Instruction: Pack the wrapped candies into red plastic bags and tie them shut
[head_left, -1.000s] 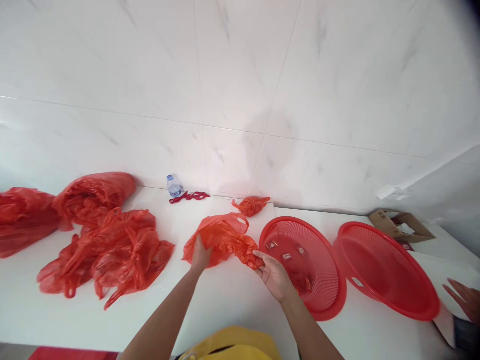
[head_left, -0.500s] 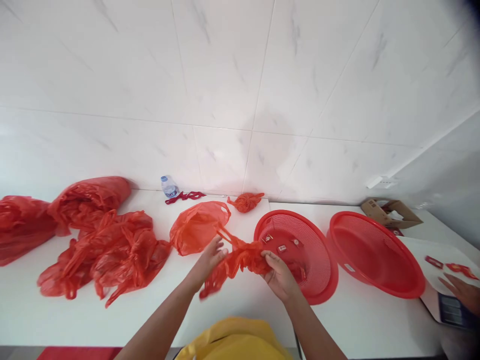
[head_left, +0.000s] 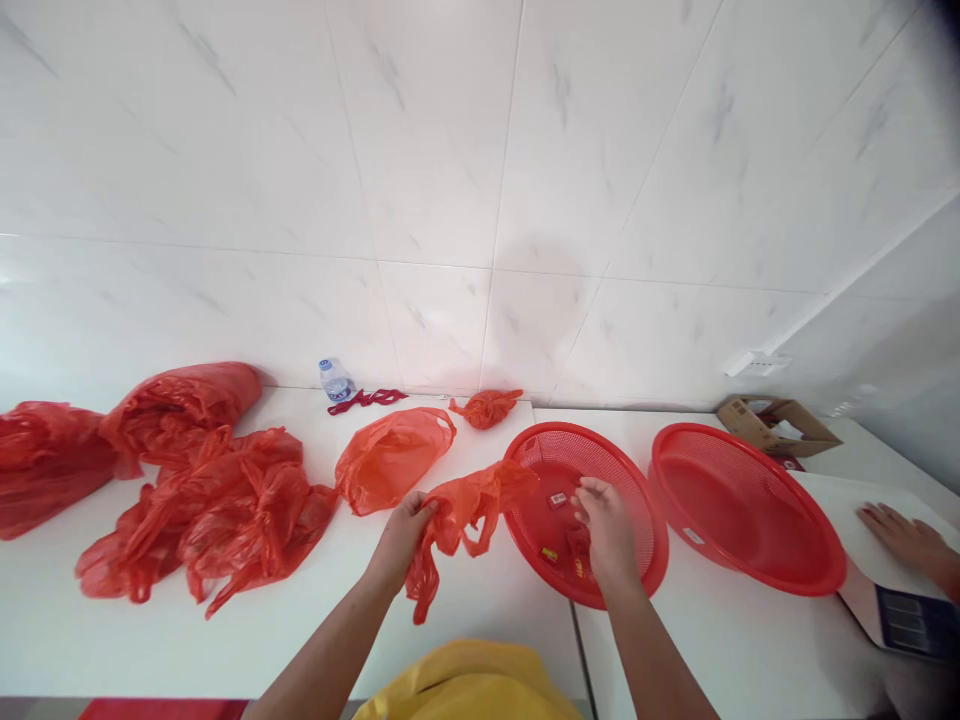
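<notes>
My left hand [head_left: 407, 530] is closed around one end of a crumpled red plastic bag [head_left: 472, 500]. The bag stretches to the right, its loose handles hanging over the table and its far end reaching the near basket's rim. Above the inside of that red mesh basket [head_left: 630, 475] is my right hand [head_left: 609, 528], fingers loosely bent and apart, with nothing visible in them. Small packets lie on the basket's bottom, among them a white-and-red one [head_left: 558, 500] and a yellow one [head_left: 550, 553]. Behind my left hand lies a spread red plastic bag [head_left: 390, 460].
Heaped red bags [head_left: 247, 500] cover the left of the table. Along the wall are a water bottle [head_left: 334, 382], a dark red ribbon [head_left: 367, 400] and a knotted red bag [head_left: 487, 408]. Rightward stand another red basket [head_left: 750, 510], a cardboard box [head_left: 776, 425] and a co-worker's hand [head_left: 904, 535] beside a scale [head_left: 915, 620].
My right hand has let go of the bag and moved right, over the basket. My left hand now grips the bag's left end. The co-worker's hand has shifted up the white surface.
</notes>
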